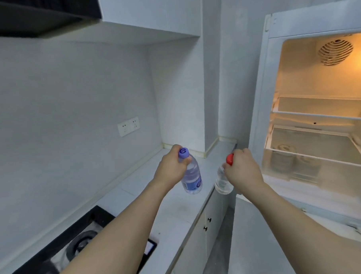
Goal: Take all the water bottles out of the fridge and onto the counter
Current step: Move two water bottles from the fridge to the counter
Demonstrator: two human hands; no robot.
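Water bottles, 2 of them, are being carried by their necks, 1 in each hand, above the pale grey worktop point(174, 215) that runs left of the open white fridge point(311, 118).

The left hand point(172, 168) is curling its fingers round the neck of a clear plastic bottle with a purple cap and blue label point(191, 175), just under the cap; the body is hanging down and right of the hand, tilting slightly, with its base over the worktop. I cannot tell whether the base is touching the surface. The right hand point(242, 167) is gripping the top of a clear unlabelled plastic bottle with a red cap point(223, 180), the cap peeking out at the thumb side and the body dangling below and left of the hand, at the worktop's front edge nearest the fridge.

Holding at the neck is probably letting each bottle hang freely so it can be set down base first, and taking 1 per hand is saving a trip. Both bottles are sitting close together, just left of the fridge's open compartment.

Inside the fridge, the lit shelves are looking bare, while blurred rounded shapes are showing behind the clear lower drawer point(296, 158); whether those are more bottles I cannot tell. Left of the fridge along the worktop, a black gas hob point(80, 242) is lying well apart from the bottles.
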